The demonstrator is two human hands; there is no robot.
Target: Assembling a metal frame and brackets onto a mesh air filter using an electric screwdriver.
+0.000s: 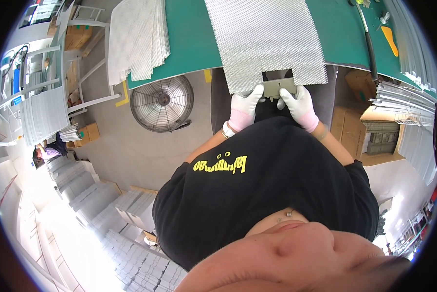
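- A worker in a black tee w/ yellow print, wearing white gloves w/ pink cuffs, has both hands at the near edge of a mesh sheet (269, 44).
- Left hand (246, 104) grips the left end of a gray-green plastic pc. (279, 89), thumb on top; other fingers partly hidden.
- Right hand (299, 104) pinches the same pc. toward its right end, thumb on top, fingertips peeking out below.
- The pc. sits btwn the two hands, at the cutout in the sheet's near edge, on the worker's side; can't tell whether it's fixed to the mesh.
- Silvery sheet lies on a green tabletop (191, 29), its notched end jutting past the table edge, close to the body.
- More mesh sheets (136, 41) are stacked at the table's left end, well apart from the hands.
- Table's right side: a black-handled tool (371, 53) & an orange scraper-like tool (389, 41).
- Floor, left of the worker: a round caged fan (163, 102).
- Right: an open cardboard box (357, 131) w/ gray-green pcs. (381, 141) inside, similar in color to the held pc.
- Far left bkgd.: another person (48, 152), near stacked material.
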